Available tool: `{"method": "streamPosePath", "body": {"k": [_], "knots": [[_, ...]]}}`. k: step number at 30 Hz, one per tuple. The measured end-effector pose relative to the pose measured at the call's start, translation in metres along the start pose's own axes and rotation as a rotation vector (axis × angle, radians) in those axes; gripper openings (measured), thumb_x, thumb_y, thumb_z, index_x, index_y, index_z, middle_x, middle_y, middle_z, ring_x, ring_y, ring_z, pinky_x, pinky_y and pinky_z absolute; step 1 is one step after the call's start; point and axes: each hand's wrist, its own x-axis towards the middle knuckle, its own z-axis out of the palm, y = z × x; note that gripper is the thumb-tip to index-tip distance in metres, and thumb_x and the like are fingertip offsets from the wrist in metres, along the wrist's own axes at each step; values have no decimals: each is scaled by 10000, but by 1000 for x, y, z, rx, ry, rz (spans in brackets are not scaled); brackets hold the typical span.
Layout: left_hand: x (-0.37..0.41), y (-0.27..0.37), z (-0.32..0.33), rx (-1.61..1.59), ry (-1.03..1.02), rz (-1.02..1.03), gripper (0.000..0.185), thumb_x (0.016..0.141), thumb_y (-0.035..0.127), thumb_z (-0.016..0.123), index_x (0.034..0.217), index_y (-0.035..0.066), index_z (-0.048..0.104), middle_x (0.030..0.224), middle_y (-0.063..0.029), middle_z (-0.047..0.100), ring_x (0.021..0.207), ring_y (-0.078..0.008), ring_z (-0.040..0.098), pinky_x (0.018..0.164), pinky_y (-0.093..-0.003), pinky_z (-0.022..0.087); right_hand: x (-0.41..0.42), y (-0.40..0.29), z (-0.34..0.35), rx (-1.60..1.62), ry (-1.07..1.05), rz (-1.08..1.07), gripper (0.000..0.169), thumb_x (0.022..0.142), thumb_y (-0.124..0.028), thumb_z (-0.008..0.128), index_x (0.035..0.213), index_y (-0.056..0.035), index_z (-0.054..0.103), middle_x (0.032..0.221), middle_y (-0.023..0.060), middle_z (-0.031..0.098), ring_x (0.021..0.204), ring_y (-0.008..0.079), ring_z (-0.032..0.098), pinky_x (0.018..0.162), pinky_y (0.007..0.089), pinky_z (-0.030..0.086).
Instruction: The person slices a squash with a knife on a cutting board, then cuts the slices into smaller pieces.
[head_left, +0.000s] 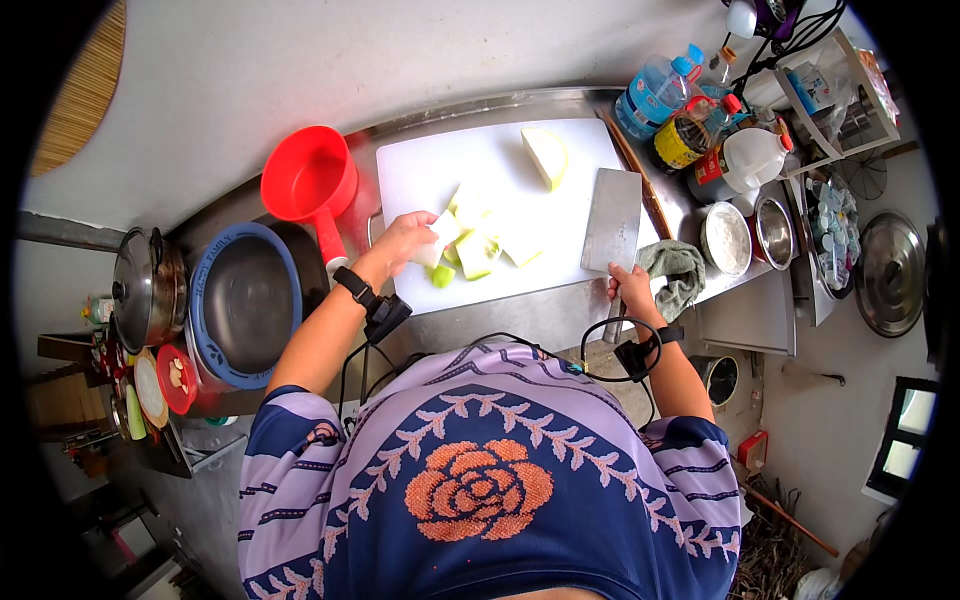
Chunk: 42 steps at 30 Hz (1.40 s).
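Note:
Between the fingers of my left hand (401, 241) is a pale piece of melon or gourd (444, 229), held over the left part of a white cutting board (427, 165). Several cut chunks with green rind, such as this wedge (477, 253), lie just right of that hand. A larger pale wedge (549, 156) rests apart from them near the board's far edge. My right hand (631, 288) grips the handle of a cleaver (613, 217), its broad blade lying flat over the board's right edge. A grey-green cloth (671, 274) is bunched beside this hand.
Left of the board are a red dipper (309, 176) and a blue-rimmed basin (247, 300) at the sink. Brown sticks (637, 172), bottles (652, 94), a white jug (750, 161) and metal bowls (726, 238) stand to the right. Cables hang by both wrists.

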Motion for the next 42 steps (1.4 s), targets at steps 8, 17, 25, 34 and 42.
{"method": "streamPosePath", "body": {"k": [8, 17, 25, 34, 42], "knots": [[2, -2, 1, 52, -13, 22, 280, 806, 62, 574, 1077, -8, 557, 951, -78, 629, 855, -150, 604, 804, -281, 469, 22, -10, 2, -1147, 188, -293, 502, 804, -431, 593, 803, 71, 605, 768, 253, 632, 739, 373, 638, 679, 440, 497], [0, -9, -4, 124, 88, 59, 270, 826, 76, 574, 1080, -13, 560, 960, -71, 631, 851, -136, 602, 771, -271, 478, -25, -61, 87, -1036, -137, -754, 244, 809, -271, 626, 774, -39, 562, 678, 178, 612, 666, 367, 602, 608, 451, 475], [-9, -7, -7, 137, 121, 58, 260, 834, 93, 576, 1075, -3, 568, 929, -54, 633, 793, -119, 607, 707, -263, 486, -31, -75, 171, -1244, -474, -1369, 363, 698, -205, 708, 1019, -91, 581, 1050, 72, 586, 1001, 255, 544, 768, 377, 431], [-15, -15, -4, 145, 156, 67, 258, 835, 98, 569, 1070, -7, 570, 913, -48, 629, 785, -113, 600, 694, -259, 478, -13, -57, 206, -1548, -477, -1500, 217, 797, -173, 527, 996, -109, 589, 931, 37, 576, 963, 202, 517, 775, 366, 388], [-8, -18, -6, 140, 229, 163, 237, 845, 69, 550, 1065, -18, 568, 922, -58, 638, 791, -104, 600, 701, -248, 475, -16, -62, 191, -1015, -428, -734, 281, 752, -196, 675, 946, -39, 546, 809, 137, 651, 748, 305, 642, 616, 382, 503]]}}
